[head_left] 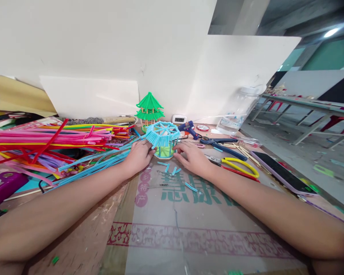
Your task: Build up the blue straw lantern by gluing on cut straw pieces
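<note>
Blue pavilion model [159, 141] stands upright toward the back edge of the tabletop [87, 233], between the two hands. The left hand [138, 156] is half curled, fingertips at the model's left side below the roof; the right hand [193, 156] is likewise partly open, thumb and forefinger at its right side. Whether either one grips or merely touches, I cannot tell. Short blue pieces [191, 186] lie just in front of the model. Behind it, nearer the back edge, stands a green pagoda model [149, 110], with a small timer [179, 119] and a blue glue gun [190, 129] to its right. Colored pipe cleaners [51, 135] heap toward the back left corner. Yellow-and-red pliers [244, 165] and a phone [281, 172] lie toward the right edge.
</note>
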`<action>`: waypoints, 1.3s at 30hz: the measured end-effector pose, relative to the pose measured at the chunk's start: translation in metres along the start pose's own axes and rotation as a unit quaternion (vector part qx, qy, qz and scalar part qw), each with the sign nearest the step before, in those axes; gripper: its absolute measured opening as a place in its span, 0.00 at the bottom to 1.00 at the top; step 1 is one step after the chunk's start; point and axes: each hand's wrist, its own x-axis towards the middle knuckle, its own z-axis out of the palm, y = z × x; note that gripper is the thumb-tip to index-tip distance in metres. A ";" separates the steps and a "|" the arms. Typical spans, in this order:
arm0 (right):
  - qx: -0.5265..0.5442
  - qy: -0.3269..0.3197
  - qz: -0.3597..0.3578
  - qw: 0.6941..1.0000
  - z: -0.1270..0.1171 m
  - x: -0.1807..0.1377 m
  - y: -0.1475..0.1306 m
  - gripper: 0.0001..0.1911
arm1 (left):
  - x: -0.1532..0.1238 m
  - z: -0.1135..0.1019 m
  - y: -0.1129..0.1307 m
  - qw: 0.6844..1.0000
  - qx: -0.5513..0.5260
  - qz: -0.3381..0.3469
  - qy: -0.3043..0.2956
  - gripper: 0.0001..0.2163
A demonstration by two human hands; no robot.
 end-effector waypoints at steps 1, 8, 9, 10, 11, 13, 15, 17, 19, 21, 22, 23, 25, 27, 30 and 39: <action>0.002 0.001 0.000 1.000 0.000 0.000 0.000 0.10 | 0.000 0.000 0.000 1.000 0.000 0.001 0.000 0.11; 0.018 0.005 0.005 1.000 -0.001 0.000 0.000 0.08 | 0.001 0.001 -0.002 1.000 -0.004 0.008 -0.004 0.10; 0.018 0.004 0.007 1.000 -0.001 0.000 0.000 0.07 | 0.001 0.001 -0.003 1.000 -0.004 0.008 -0.003 0.10; 0.017 0.004 0.008 1.000 -0.001 0.000 0.000 0.06 | 0.001 0.002 -0.003 1.000 -0.002 0.008 -0.001 0.10; 0.014 0.004 0.007 1.000 -0.002 0.000 0.000 0.04 | 0.001 0.002 -0.003 1.000 0.000 0.008 0.000 0.10; 0.002 -0.001 -0.005 1.000 -0.002 0.000 -0.001 0.07 | 0.001 0.003 -0.004 1.000 0.007 0.008 0.002 0.10; -0.014 -0.008 -0.026 1.000 -0.003 0.000 -0.002 0.13 | 0.001 0.003 -0.004 1.000 0.012 0.008 0.002 0.10; -0.024 -0.015 -0.042 0.999 -0.003 0.000 -0.002 0.16 | 0.001 0.003 -0.003 1.000 0.015 0.006 0.002 0.10; -0.023 -0.021 -0.044 0.999 -0.003 0.000 -0.003 0.17 | 0.001 0.002 -0.002 1.000 0.015 0.006 0.002 0.10; -0.020 -0.028 -0.037 0.999 -0.004 -0.001 -0.003 0.17 | 0.001 0.001 -0.002 1.000 0.012 0.008 0.000 0.10; -0.020 -0.031 -0.033 0.999 -0.004 -0.001 -0.003 0.17 | 0.001 0.001 -0.002 1.000 0.011 0.008 -0.001 0.10; -0.020 -0.034 -0.029 0.999 -0.004 -0.002 -0.003 0.17 | 0.001 0.000 -0.002 1.000 0.009 0.008 -0.002 0.10; -0.023 -0.038 -0.023 0.999 -0.004 -0.003 -0.003 0.16 | 0.001 0.000 -0.002 1.000 0.005 0.008 -0.003 0.10; -0.026 -0.043 -0.019 0.999 -0.004 -0.003 -0.003 0.16 | 0.001 0.001 -0.002 1.000 0.003 0.008 -0.003 0.10; -0.033 -0.050 -0.017 0.998 -0.003 -0.004 -0.003 0.15 | 0.000 0.001 -0.001 1.000 0.011 0.004 -0.001 0.11; -0.152 -0.086 -0.083 0.981 -0.024 0.005 -0.002 0.12 | 0.000 -0.001 0.000 1.000 0.018 0.010 -0.010 0.12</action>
